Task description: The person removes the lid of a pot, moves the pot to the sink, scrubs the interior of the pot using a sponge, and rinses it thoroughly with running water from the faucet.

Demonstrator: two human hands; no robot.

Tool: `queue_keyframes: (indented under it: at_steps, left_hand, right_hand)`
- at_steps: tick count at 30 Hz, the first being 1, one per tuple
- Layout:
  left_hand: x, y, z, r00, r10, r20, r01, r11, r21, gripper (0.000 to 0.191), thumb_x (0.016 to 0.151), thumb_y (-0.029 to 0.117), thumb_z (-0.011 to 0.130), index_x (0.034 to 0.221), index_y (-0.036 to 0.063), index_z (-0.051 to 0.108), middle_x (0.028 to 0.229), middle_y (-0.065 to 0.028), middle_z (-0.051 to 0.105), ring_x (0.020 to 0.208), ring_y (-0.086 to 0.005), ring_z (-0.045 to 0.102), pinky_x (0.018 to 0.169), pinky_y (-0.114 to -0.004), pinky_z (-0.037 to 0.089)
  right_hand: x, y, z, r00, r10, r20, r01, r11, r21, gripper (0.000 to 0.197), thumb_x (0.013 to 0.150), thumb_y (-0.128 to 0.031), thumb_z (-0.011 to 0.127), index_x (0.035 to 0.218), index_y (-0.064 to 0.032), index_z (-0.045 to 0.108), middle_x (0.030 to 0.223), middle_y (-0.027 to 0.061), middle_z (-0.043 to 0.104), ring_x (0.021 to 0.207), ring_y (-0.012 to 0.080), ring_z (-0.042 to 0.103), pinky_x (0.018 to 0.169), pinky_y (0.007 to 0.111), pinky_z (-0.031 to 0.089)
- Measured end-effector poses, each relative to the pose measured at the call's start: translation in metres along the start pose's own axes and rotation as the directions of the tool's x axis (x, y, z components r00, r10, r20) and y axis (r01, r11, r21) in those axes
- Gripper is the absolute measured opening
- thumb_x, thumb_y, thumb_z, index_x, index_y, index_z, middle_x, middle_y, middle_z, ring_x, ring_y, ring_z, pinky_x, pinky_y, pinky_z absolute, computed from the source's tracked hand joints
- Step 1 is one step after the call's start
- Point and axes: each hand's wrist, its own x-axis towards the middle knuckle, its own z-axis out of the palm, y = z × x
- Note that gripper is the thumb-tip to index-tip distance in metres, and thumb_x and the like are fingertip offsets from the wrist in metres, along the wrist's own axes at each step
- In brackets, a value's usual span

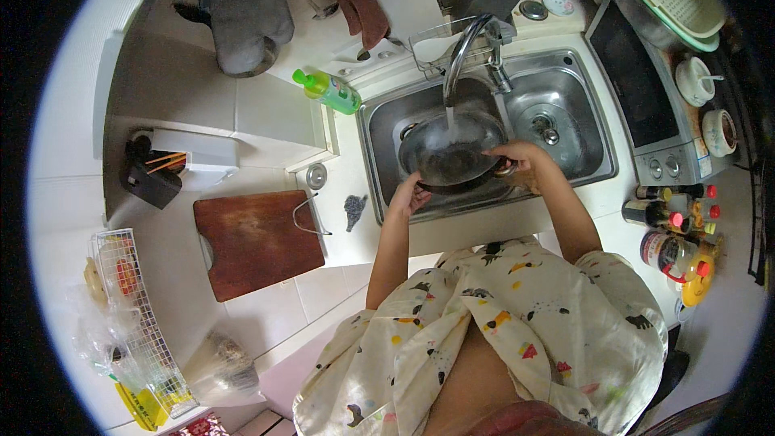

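A dark metal wok (454, 151) is held tilted over the left basin of a stainless steel double sink (387, 194). Water runs from the curved chrome faucet (463, 51) onto its surface. My left hand (413, 195) grips the near left edge of the wok. On the right side, my right hand (522, 160) holds the rim beside a loop handle (507, 167), with the thumb on top. Part of another handle (409, 131) shows at the far left of the wok. The fingers under the wok are partly hidden.
Left of the sink are a green soap bottle (333, 94), a steel wool scrubber (355, 211) and a wooden cutting board (260, 242). A microwave (636, 85) and several sauce bottles (657, 215) stand on the right. Behind the faucet is a knife block (484, 0).
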Motion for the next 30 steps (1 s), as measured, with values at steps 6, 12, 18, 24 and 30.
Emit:
queue_keyframes:
  at_steps: [6,12,18,24,30]
  left_hand:
    - [-0.02,-0.006,0.019,0.999,-0.042,-0.014,0.041,0.996,-0.084,0.022,0.071,0.024,0.055,0.08,0.0063,0.046,0.075,-0.006,0.046,0.065,-0.0169,0.048,0.068,-0.031,0.045]
    - [0.006,-0.028,0.008,0.983,-0.037,0.182,0.057,0.993,-0.102,0.03,0.072,0.026,0.054,0.091,0.0035,0.049,0.091,-0.0103,0.05,0.079,-0.0214,0.053,0.073,-0.034,0.045]
    - [0.034,-0.048,0.009,0.905,-0.023,0.424,0.093,0.985,-0.145,0.023,0.067,0.022,0.057,0.083,0.0052,0.053,0.08,-0.0069,0.054,0.078,-0.0196,0.053,0.076,-0.033,0.043]
    - [0.076,-0.076,0.004,0.799,-0.007,0.601,0.182,0.956,-0.231,0.024,0.065,0.015,0.055,0.086,0.0047,0.052,0.086,-0.007,0.054,0.084,-0.0219,0.052,0.081,-0.035,0.041]
    - [0.043,-0.064,0.018,0.846,0.063,0.53,0.189,0.894,-0.407,0.04,0.067,0.014,0.052,0.104,0.0017,0.041,0.099,-0.0133,0.049,0.085,-0.027,0.052,0.077,-0.038,0.043]
  right_hand:
    - [0.008,0.021,-0.004,0.993,0.026,-0.115,-0.031,0.998,-0.047,0.028,0.067,-0.025,0.068,0.057,-0.0094,0.047,0.049,-0.0023,0.045,0.038,0.006,0.041,0.031,0.018,0.029]
    - [0.003,0.035,-0.007,0.979,-0.029,-0.2,0.002,0.991,-0.134,0.024,0.068,-0.026,0.066,0.058,-0.0082,0.052,0.05,-0.0011,0.046,0.04,0.0085,0.04,0.033,0.022,0.031]
    - [-0.035,0.014,0.013,0.925,-0.144,-0.35,0.003,0.928,-0.374,0.03,0.067,-0.022,0.067,0.067,0.0064,0.056,0.053,0.0054,0.053,0.043,0.0108,0.047,0.036,0.024,0.038]
    - [-0.053,-0.001,0.047,0.817,-0.351,-0.458,0.007,0.8,-0.6,0.042,0.066,-0.027,0.067,0.07,0.0125,0.055,0.055,0.0107,0.056,0.041,0.0164,0.053,0.041,0.027,0.044]
    - [-0.044,0.012,0.05,0.796,-0.363,-0.484,0.01,0.807,-0.59,0.043,0.064,-0.03,0.068,0.068,0.0118,0.055,0.054,0.0116,0.056,0.04,0.0163,0.054,0.041,0.026,0.044]
